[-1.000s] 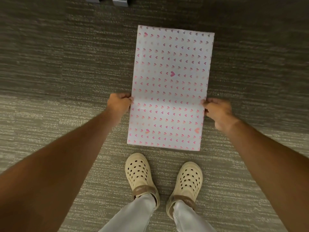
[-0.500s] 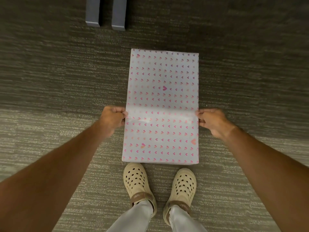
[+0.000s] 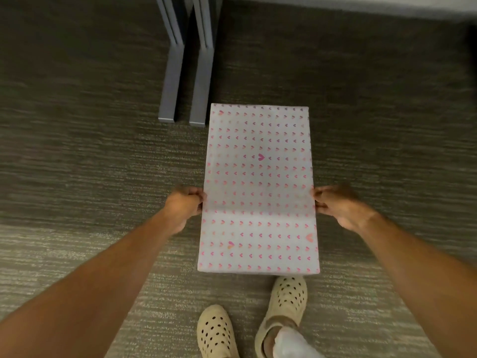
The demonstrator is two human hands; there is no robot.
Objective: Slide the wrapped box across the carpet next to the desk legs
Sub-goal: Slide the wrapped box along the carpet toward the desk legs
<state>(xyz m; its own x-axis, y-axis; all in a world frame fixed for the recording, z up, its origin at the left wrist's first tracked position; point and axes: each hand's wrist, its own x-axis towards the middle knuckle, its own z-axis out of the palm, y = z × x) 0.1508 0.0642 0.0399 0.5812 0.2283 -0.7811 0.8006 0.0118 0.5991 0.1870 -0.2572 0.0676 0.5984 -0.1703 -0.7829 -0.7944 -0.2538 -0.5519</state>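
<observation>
Beside the desk legs (image 3: 185, 81), wrapped box (image 3: 259, 187) lies lengthwise, pointing away.

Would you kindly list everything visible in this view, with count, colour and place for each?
box: one, white wrap with pink hearts, flat on the carpet at centre, its far left corner beside the desk legs
desk legs: two, grey, side by side at upper centre-left, feet on the carpet
carpet: one, grey-brown striped, covers the floor
pale strip: one, whitish, along the top right edge; cannot tell what it is
shoes: two, cream with holes, just below the box
trouser leg: one, light, bottom edge
left hand: one, grip on the box's left edge
right hand: one, grip on the box's right edge
</observation>
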